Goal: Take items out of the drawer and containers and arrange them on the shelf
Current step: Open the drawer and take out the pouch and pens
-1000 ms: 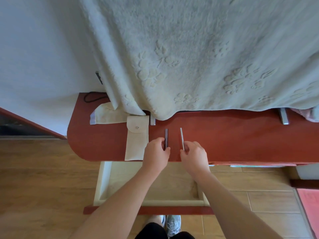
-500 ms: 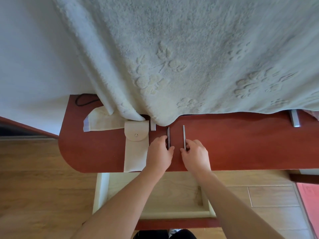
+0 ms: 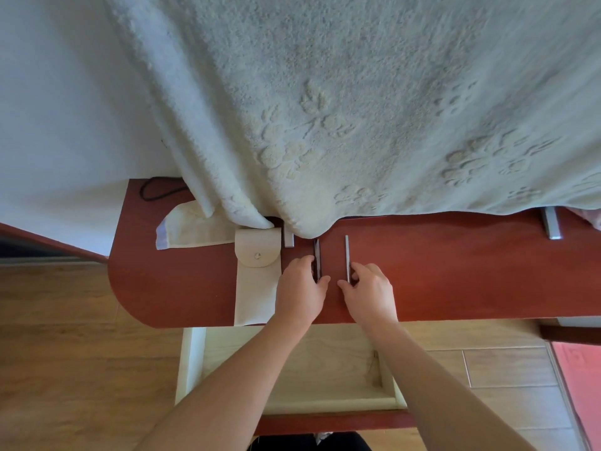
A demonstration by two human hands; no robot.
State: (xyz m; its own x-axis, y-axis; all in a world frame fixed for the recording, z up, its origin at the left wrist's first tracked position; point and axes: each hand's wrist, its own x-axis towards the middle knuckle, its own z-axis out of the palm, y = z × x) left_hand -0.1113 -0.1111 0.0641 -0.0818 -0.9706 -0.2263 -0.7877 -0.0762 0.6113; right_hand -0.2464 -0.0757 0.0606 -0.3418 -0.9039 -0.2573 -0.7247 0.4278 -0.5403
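While both hands are resting on the red shelf, the left hand is pinching the near end of the left strip between thumb and curled fingers; the right hand is pinching the right strip likewise; these thin strips are lying parallel, slightly apart, near a cream pouch on their left; the drawer is standing open below.

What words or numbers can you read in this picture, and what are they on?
None: no words, numbers or signs can be read anywhere.
The blanket shows only pressed-in paw prints, the cream pouch has only a plain snap, and the left metal strip and right metal strip look bare.
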